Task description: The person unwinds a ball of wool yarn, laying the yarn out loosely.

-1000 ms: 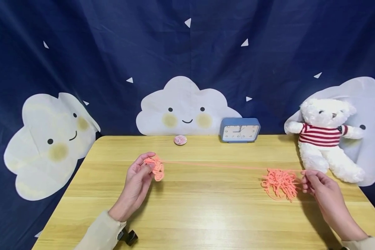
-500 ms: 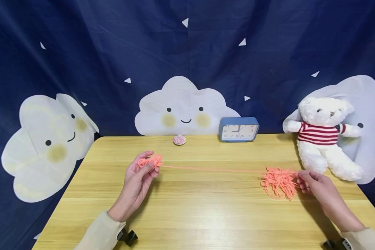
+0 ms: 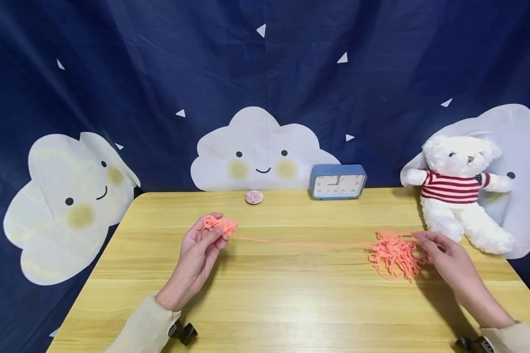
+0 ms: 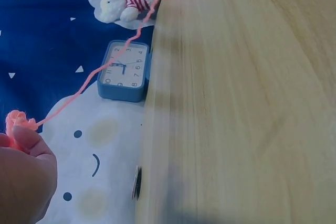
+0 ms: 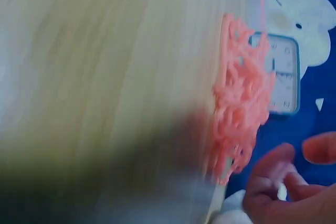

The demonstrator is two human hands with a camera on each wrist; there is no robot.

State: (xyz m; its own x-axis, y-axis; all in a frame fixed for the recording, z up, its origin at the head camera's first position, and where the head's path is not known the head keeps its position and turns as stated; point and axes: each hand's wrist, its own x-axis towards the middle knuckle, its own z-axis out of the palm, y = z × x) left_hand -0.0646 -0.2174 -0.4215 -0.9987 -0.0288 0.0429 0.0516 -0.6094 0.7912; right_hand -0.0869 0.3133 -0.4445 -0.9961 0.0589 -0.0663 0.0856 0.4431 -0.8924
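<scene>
My left hand [image 3: 197, 260] pinches a small bundle of coral-orange yarn [image 3: 221, 224] between thumb and fingers, above the left part of the table. In the left wrist view, the thumb lies against this yarn bundle [image 4: 21, 121]. A single yarn strand [image 3: 291, 243] runs from it across to a loose, tangled yarn heap [image 3: 394, 257] on the right side of the table. My right hand [image 3: 450, 267] is right beside that heap. In the right wrist view, my right hand [image 5: 286, 187] has thumb and finger apart with nothing between them, close to the yarn heap [image 5: 241, 98].
At the table's [image 3: 282, 309] back edge stand a blue clock [image 3: 338, 182] and a small round pink-patterned disc [image 3: 253, 197]. A white teddy bear [image 3: 452, 191] in a red-striped shirt sits behind my right hand. A dark blue curtain [image 3: 159, 59] with clouds hangs behind.
The loops hanging from my left hand are now gathered up at its fingertips. My right hand has let go of the yarn and shifted left, its fingers parted; the strand sits slightly lower.
</scene>
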